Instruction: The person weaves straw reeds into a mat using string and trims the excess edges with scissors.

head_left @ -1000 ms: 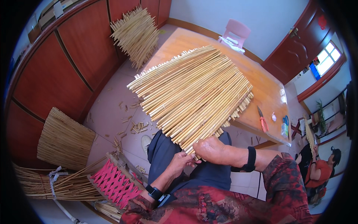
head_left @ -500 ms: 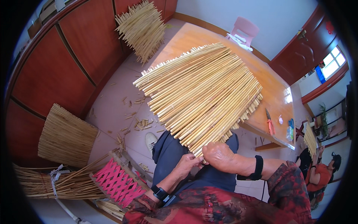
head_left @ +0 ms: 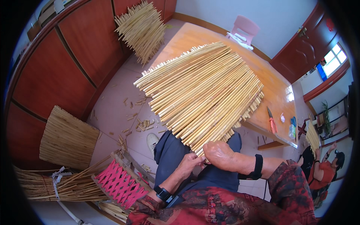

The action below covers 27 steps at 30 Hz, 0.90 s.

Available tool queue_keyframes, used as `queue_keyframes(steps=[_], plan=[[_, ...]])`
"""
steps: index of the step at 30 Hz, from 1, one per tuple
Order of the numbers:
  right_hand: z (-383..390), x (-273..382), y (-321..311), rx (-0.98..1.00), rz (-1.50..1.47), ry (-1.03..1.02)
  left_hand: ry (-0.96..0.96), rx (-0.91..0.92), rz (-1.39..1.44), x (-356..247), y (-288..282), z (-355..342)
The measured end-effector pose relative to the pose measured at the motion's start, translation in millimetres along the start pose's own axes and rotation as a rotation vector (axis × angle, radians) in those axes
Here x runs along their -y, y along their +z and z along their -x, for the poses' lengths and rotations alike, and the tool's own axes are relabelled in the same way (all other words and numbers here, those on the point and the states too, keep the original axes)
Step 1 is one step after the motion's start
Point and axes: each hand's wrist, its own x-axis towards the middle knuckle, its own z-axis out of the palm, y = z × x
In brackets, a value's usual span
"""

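A wide mat of pale reed stalks (head_left: 198, 93), laid side by side and bound with thin cross ties, rests partly on the wooden table and slopes down over my lap. At its near corner my left hand (head_left: 189, 164) pinches the edge, thumb and fingers pressed together. Close beside it, my right hand (head_left: 220, 154) is closed in a fist on the same corner, its back toward me. Whatever lies between the fingertips is too small and covered to make out.
Red-handled pliers (head_left: 272, 120) lie on the table (head_left: 183, 37). Another reed mat (head_left: 69, 137) leans on the red cabinet (head_left: 56, 67); loose stalks (head_left: 142, 32) pile behind. Cut stubs (head_left: 144, 123) litter the floor by a pink-strapped stool (head_left: 122, 183). Another person (head_left: 324, 170) works at right.
Both hands stay at the mat's near corner, with hardly any shift. At the far right, the other person has raised an arm.
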Motion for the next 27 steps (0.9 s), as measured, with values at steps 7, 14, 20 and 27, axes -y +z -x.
queue_keyframes(steps=[7, 14, 20, 27], plan=[[-14.6, 5.3, 1.6, -0.043, 0.122, 0.065, 0.009, -0.006, 0.097, -11.7, -3.1, -3.1], [-24.5, 14.1, 29.5, -0.042, 0.236, 0.089, -0.001, -0.003, 0.114, 2.7, -20.3, -15.8], [-16.2, 12.0, 41.5, -0.069, 0.159, 0.078, -0.019, 0.016, 0.124, 17.1, -20.0, -15.8], [49.7, -14.1, 12.0, -0.322, -0.511, 0.423, 0.064, 0.107, 0.040, -18.2, 35.2, 11.3]])
